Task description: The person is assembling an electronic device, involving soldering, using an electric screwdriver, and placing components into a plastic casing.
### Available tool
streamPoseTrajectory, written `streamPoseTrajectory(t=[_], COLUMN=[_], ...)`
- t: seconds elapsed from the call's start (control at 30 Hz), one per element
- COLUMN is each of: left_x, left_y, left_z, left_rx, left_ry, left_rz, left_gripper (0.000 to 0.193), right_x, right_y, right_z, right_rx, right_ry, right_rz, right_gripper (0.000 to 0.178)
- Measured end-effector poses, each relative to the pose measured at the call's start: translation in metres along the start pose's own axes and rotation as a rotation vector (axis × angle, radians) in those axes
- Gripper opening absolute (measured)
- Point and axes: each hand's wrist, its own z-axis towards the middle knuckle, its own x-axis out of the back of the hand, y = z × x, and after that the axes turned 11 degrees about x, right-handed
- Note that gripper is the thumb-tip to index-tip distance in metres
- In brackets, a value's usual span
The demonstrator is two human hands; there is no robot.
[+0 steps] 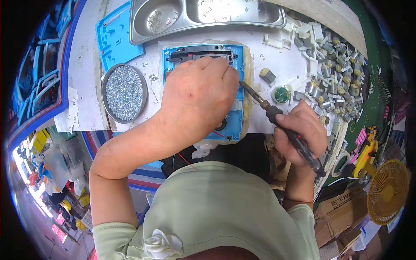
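Observation:
In front of me lies a blue plastic housing (234,123) with a black strip (199,54) across its far end. My left hand (201,86) is curled over the middle of it, knuckles up. Its fingertips are hidden, so what they pinch does not show. My right hand (303,132) grips a soldering iron (273,113) by its dark handle. The iron's tip points up and left, reaching the housing's right edge beside my left hand. Close to the iron are a small geared motor (268,75) and a little round pot with green contents (281,95).
A round bowl of small screws (124,93) stands left of the housing. Behind it are a blue panel (119,41) and a steel compartment tray (208,22). Many small motors (333,82) and white plastic parts (281,40) are heaped at the right. A yellow fan (387,190) stands lower right.

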Motion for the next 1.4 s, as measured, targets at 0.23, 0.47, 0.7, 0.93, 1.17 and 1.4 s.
streamPoseTrajectory(t=[0.23, 0.47, 0.7, 0.93, 1.17, 1.4], left_x=[-0.001, 0.009, 0.006, 0.006, 0.003, 0.004], left_y=[0.0, 0.002, 0.002, 0.002, 0.0, -0.001], left_z=[0.0, 0.001, 0.001, 0.0, -0.002, -0.005], left_rx=[-0.003, 0.056, 0.052, 0.041, 0.048, 0.068], left_ry=[0.022, -0.117, -0.074, -0.071, -0.043, -0.029], left_rz=[-0.002, -0.016, 0.01, 0.022, -0.004, -0.045], left_gripper=[0.015, 0.021, 0.019, 0.018, 0.015, 0.01], right_x=[0.004, 0.006, 0.005, 0.006, 0.007, 0.008], right_y=[0.001, 0.002, 0.003, 0.005, 0.004, 0.003], right_z=[-0.01, -0.013, -0.008, -0.01, -0.011, -0.011], right_rx=[-0.203, -0.173, -0.136, -0.117, -0.103, -0.107], right_ry=[0.135, 0.187, 0.146, 0.139, 0.136, 0.134], right_rz=[0.187, 0.179, 0.124, 0.113, 0.104, 0.116], right_gripper=[0.025, 0.025, 0.024, 0.024, 0.024, 0.025])
